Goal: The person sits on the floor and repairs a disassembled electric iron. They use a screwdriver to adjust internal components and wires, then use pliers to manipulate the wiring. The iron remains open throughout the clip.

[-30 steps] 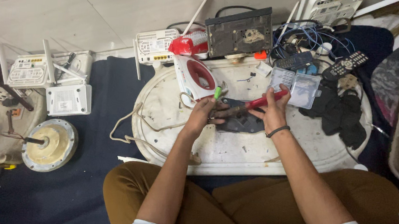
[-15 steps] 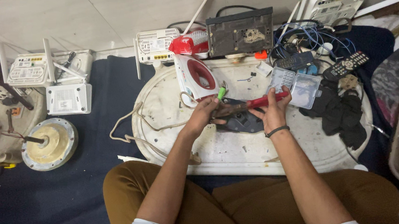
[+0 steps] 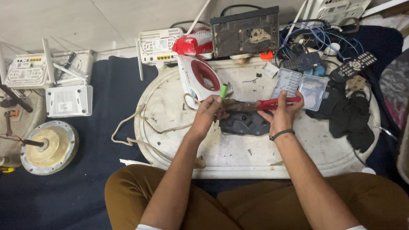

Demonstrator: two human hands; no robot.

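Pliers [image 3: 258,105] with red handles held over a dark grey plastic part [image 3: 244,123] on a white round tray [image 3: 240,156].

Right hand [image 3: 281,114] is closed around the red handles; left hand [image 3: 209,111] pinches a small green-handled tool [image 3: 223,91] near the plier tips. Just behind stand a red-and-white clothes iron [image 3: 200,77], a clear compartment box [image 3: 300,87] and black cloth [image 3: 348,115]; white routers [image 3: 44,77] lie well apart on the left.
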